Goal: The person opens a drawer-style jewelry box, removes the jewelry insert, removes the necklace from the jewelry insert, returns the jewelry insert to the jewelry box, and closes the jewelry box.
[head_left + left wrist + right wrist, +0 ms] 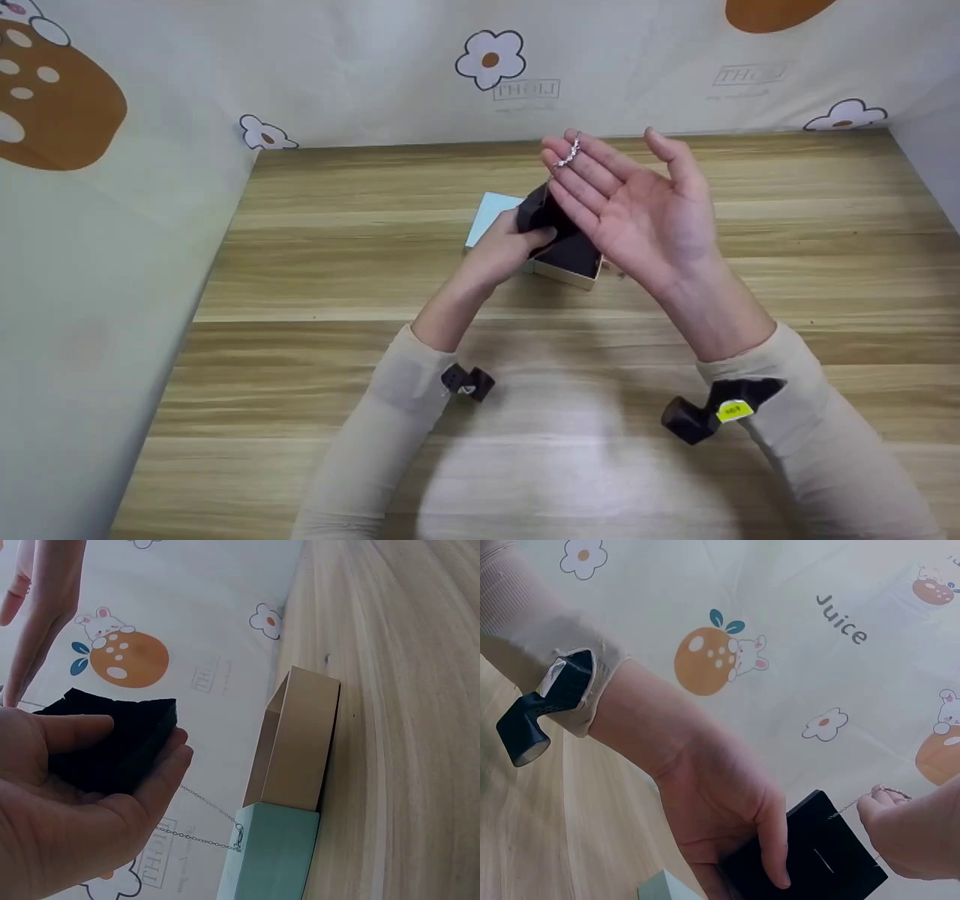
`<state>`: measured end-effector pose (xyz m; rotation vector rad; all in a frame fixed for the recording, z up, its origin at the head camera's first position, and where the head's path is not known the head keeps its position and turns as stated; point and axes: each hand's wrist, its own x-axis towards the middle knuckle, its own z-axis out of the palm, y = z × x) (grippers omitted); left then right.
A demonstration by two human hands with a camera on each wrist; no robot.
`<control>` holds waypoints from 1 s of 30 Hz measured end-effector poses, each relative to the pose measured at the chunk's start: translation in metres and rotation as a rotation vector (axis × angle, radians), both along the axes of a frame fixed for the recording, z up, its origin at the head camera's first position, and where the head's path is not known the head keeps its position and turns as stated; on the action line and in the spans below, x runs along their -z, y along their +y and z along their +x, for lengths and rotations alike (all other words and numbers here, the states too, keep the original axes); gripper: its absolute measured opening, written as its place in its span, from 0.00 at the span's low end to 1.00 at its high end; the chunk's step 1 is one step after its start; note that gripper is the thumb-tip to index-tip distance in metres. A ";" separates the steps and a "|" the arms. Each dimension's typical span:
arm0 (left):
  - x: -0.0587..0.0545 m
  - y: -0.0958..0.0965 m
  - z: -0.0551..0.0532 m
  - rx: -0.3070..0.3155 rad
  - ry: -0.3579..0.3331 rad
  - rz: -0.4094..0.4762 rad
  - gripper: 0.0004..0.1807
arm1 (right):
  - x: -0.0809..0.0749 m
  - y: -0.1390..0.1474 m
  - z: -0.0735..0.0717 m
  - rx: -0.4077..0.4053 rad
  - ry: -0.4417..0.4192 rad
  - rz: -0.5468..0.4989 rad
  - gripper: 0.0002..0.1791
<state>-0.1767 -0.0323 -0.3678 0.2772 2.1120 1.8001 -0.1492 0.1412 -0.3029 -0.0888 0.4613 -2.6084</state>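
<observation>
My left hand [501, 251] grips a thin black jewelry-box insert [810, 855], thumb on one face and fingers behind it. A small slit shows in the insert in the right wrist view. A silver necklace [568, 156] with small sparkling stones lies across the fingertips of my right hand [645, 210], whose palm faces up with fingers straight. Beside the insert, its thin chain [199, 796] hangs down, with the clasp end overlapping the mint box part in the left wrist view. Below the hands sits an open box [574, 279], dark inside.
A mint-green box part [491, 210] stands against the open box on the wood-grain table [360, 285]. Behind the table hangs a pale cloth [375, 75] printed with flowers and fruit. Both sleeves carry a black wrist camera.
</observation>
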 end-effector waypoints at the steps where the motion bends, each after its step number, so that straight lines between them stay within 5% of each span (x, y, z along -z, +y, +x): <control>1: 0.000 0.000 0.000 0.003 -0.001 -0.001 0.22 | 0.000 0.000 0.000 0.000 0.000 -0.005 0.36; 30: 0.004 0.007 0.002 0.083 -0.033 -0.045 0.22 | 0.000 0.002 0.000 0.029 -0.008 -0.095 0.36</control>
